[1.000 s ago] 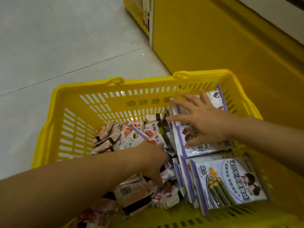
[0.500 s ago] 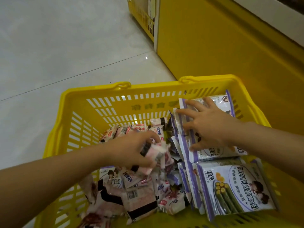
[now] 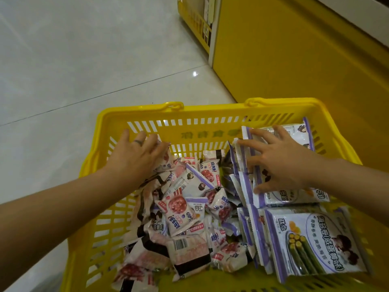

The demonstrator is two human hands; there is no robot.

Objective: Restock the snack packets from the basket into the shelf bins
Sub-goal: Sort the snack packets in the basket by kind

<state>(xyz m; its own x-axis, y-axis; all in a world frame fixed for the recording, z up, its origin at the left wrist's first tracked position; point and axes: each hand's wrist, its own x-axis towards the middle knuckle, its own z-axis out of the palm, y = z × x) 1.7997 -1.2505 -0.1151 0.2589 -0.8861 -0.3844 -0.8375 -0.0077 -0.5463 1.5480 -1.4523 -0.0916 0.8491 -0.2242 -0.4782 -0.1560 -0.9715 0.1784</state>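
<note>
pale tiled floor, yellow shelf unit at upper right. item: 1 yellow slotted basket on the floor beside the unit. contents: loose pink-and-white snack packets heaped across its left and middle; flat purple-edged packets stacked along its right side. left hand, ring on 1 finger: fingers straight, resting on the heap's far left corner, gripping nothing. right hand: fingers splayed, pressed flat on the far purple-edged stack.

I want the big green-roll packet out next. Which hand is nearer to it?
Right. The right hand rests on the purple stack just beyond the big packet; the left hand lies across the basket, at its far left corner.
</note>
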